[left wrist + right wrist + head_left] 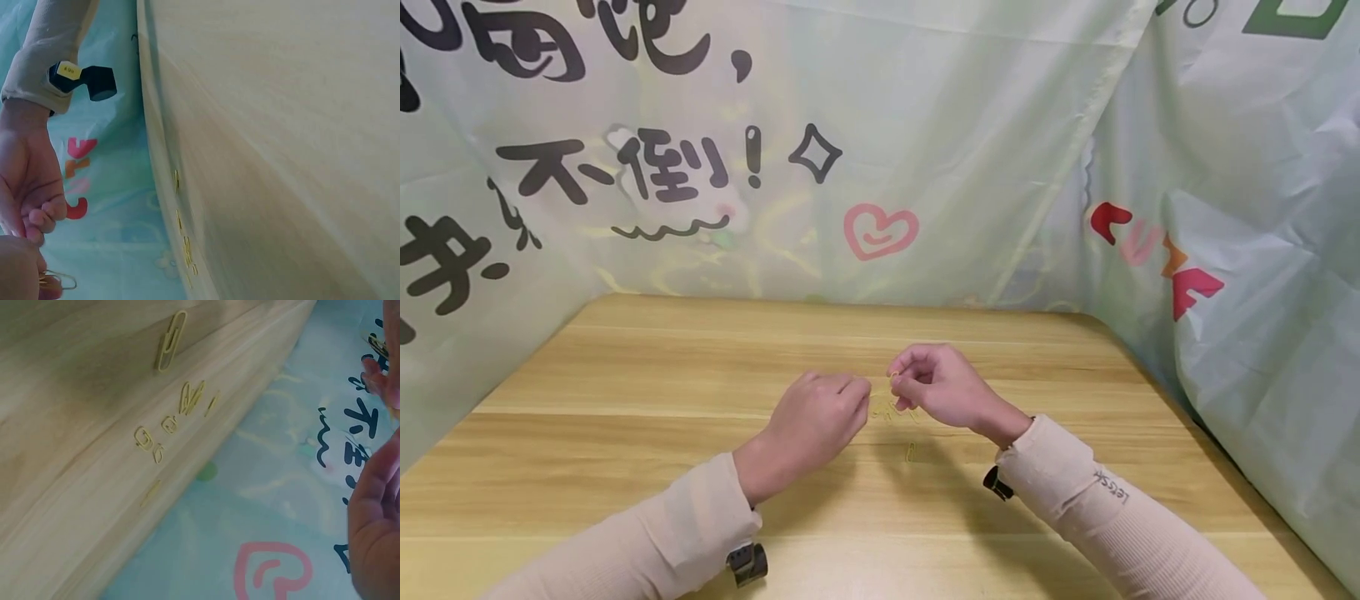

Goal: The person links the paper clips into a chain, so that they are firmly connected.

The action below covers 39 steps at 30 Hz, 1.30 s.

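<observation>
1. Off to the far left of the left grip, I have the pale cloth backdrop (pixel 445 375) with bold dark characters; the desk (pixel 625 367) spreads beneath both grips.
2. A beige left sleeve (pixel 625 533) leads up to the left grip, and a small dark left camera (pixel 747 565) sits at its cuff.
3. The left grip (pixel 812 421) is curled around gold wire; on my left wrist feed a held clip (pixel 67 279) juts past its fingers. I can't tell how many it has.
4. Between and below the two grips, scattered paper clips (pixel 197 397) lie loose on the desk.
5. Just right of those, on the near side of the right grip, a lone clip (pixel 911 452) lies apart from the rest.
6. The right grip (pixel 947 387) pinches a yellow clip (pixel 894 377) with thumb and fingers, near the left grip's knuckles.
7. Behind the right grip, I see the right camera (pixel 997 483) under the right sleeve (pixel 1097 492), which bears dark lettering.
</observation>
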Each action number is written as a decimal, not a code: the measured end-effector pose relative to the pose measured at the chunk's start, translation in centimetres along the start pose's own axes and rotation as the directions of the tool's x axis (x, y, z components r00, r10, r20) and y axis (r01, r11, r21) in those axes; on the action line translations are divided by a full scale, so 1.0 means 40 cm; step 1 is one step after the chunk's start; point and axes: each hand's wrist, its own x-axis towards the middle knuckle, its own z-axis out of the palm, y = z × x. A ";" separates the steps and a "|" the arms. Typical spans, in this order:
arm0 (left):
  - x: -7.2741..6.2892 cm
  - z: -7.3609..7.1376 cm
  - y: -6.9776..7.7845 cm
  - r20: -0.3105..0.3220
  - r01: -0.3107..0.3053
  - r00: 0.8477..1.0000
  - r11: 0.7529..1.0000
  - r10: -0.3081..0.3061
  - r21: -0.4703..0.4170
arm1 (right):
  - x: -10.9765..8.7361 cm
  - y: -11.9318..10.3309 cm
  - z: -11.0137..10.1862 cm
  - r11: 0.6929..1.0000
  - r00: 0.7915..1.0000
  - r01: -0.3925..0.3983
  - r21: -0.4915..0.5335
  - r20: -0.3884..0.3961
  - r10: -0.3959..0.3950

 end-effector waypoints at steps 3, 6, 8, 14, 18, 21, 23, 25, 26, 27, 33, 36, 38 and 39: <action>-0.005 -0.004 -0.004 0.076 0.085 0.994 0.992 -0.078 -0.088 | -0.001 -0.003 0.001 0.998 0.999 0.040 -0.038 -0.003 -0.040; -0.008 -0.006 -0.006 0.160 0.180 0.975 0.969 -0.153 -0.168 | -0.001 -0.005 0.004 0.996 0.997 0.076 -0.052 0.007 -0.075; -0.008 -0.006 -0.005 0.206 0.229 0.960 0.953 -0.188 -0.198 | 0.000 -0.007 0.006 0.994 0.996 0.093 -0.059 0.016 -0.092; -0.006 -0.011 0.001 0.304 0.332 0.918 0.912 -0.253 -0.243 | 0.000 -0.009 0.008 0.991 0.994 0.106 -0.085 0.025 -0.104; -0.005 -0.013 0.006 0.331 0.381 0.902 0.871 -0.276 -0.312 | -0.001 -0.008 0.011 0.990 0.994 0.108 -0.085 0.029 -0.106; -0.002 -0.011 0.009 0.311 0.374 0.911 0.859 -0.270 -0.349 | -0.001 -0.007 0.015 0.991 0.993 0.117 -0.072 0.036 -0.115; 0.000 -0.010 0.010 0.291 0.355 0.921 0.864 -0.258 -0.357 | -0.002 -0.004 0.017 0.990 0.991 0.128 -0.060 0.043 -0.126; 0.001 -0.010 0.010 0.273 0.336 0.930 0.873 -0.247 -0.354 | -0.003 -0.001 0.018 0.989 0.990 0.138 -0.048 0.051 -0.135; 0.002 -0.010 0.010 0.266 0.326 0.933 0.878 -0.241 -0.351 | -0.003 0.001 0.018 0.989 0.989 0.140 -0.045 0.054 -0.137; 0.002 -0.010 0.009 0.260 0.319 0.936 0.882 -0.236 -0.347 | -0.004 0.002 0.018 0.989 0.989 0.141 -0.043 0.058 -0.138; -0.005 -0.012 0.003 0.245 0.319 0.938 0.890 -0.247 -0.325 | -0.006 0.020 0.008 0.982 0.986 0.142 -0.127 0.102 -0.130; -0.005 -0.015 0.002 0.244 0.333 0.934 0.886 -0.262 -0.324 | -0.007 0.040 -0.002 0.958 0.977 0.175 -0.228 0.159 -0.140; -0.005 -0.016 0.001 0.239 0.339 0.933 0.882 -0.270 -0.328 | -0.008 0.057 -0.008 0.930 0.968 0.202 -0.307 0.207 -0.142; -0.005 -0.017 0.001 0.237 0.342 0.932 0.880 -0.273 -0.331 | -0.009 0.063 -0.011 0.916 0.963 0.211 -0.341 0.233 -0.135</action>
